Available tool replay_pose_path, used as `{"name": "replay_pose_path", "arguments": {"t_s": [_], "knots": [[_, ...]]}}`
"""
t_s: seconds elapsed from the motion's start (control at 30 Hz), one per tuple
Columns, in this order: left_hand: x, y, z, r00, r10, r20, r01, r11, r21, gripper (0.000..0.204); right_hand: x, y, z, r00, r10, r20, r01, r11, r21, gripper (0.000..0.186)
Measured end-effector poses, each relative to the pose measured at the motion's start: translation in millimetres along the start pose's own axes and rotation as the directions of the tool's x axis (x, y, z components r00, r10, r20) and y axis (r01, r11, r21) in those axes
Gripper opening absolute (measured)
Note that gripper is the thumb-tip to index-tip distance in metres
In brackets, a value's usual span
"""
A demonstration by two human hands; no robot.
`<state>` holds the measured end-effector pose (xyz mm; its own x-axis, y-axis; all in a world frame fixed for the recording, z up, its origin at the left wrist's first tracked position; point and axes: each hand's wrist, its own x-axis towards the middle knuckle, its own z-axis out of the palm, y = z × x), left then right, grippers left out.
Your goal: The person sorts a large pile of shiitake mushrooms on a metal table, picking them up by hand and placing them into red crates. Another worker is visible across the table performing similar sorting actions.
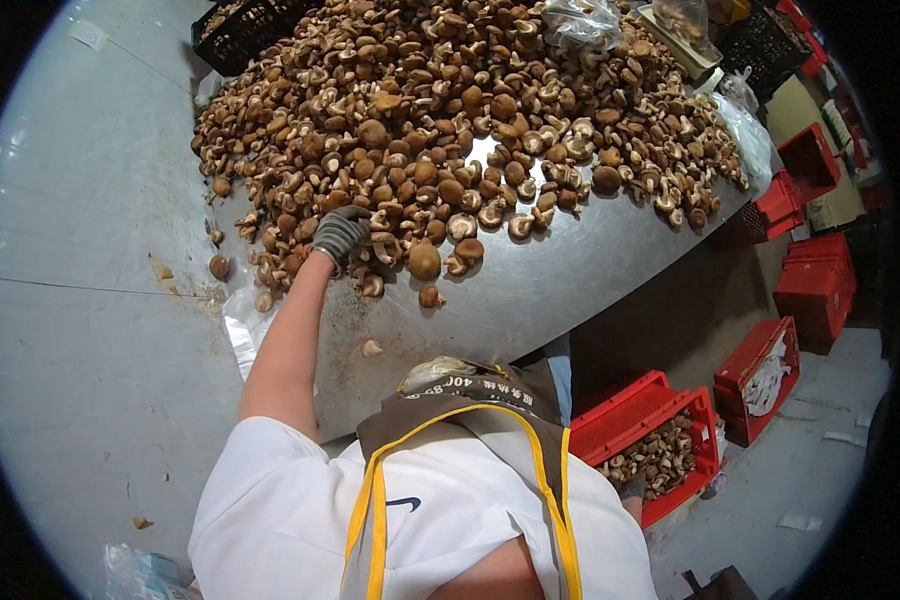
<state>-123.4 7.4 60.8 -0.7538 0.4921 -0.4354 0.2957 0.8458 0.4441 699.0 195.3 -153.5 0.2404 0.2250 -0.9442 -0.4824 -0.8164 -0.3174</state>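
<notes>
A large heap of brown shiitake mushrooms (pixel 400 130) covers the far part of a metal table (pixel 560 270). My left hand (pixel 341 238), in a grey striped glove, reaches into the heap's near edge. Its fingers are curled together among the mushrooms; what they hold, if anything, is hidden. Low on the right, a red crate (pixel 610 405) has mushrooms inside. My right hand (pixel 633 487), in a dark glove, is at this crate's near side beside the mushrooms, mostly hidden by my sleeve and body. Its fingers do not show.
Clear plastic bags (pixel 582 22) lie on the heap's far side. Black crates (pixel 760 45) stand at the far corners. More red crates (pixel 815 285) line the floor on the right, one (pixel 760 380) with white plastic inside. Several loose mushrooms (pixel 431 297) lie near the table's front edge.
</notes>
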Motion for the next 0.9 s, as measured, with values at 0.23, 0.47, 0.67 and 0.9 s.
{"name": "replay_pose_path", "arguments": {"t_s": [0.23, 0.47, 0.67, 0.9], "knots": [[19.0, 5.5, -14.5, 0.992, 0.045, 0.117, -0.107, 0.788, 0.606, 0.043, -134.5, 47.3, 226.8, 0.864, -0.158, 0.479, 0.442, 0.694, -0.568, 0.048], [-10.0, -21.1, -6.3, 0.995, -0.044, -0.086, -0.008, 0.850, -0.526, 0.040, -195.8, 92.8, 330.2, 0.475, 0.065, 0.877, 0.753, 0.485, -0.444, 0.035], [-53.3, -16.4, 37.0, 0.953, 0.300, 0.047, 0.056, -0.020, -0.998, 0.026, -322.1, 178.9, 399.1, 0.399, 0.495, 0.772, 0.600, 0.496, -0.628, 0.045], [-100.2, 8.5, 125.2, 0.852, 0.491, -0.178, -0.521, 0.826, -0.215, 0.034, -337.3, 259.6, 434.9, 0.268, 0.731, 0.628, 0.120, 0.621, -0.774, 0.057]]}}
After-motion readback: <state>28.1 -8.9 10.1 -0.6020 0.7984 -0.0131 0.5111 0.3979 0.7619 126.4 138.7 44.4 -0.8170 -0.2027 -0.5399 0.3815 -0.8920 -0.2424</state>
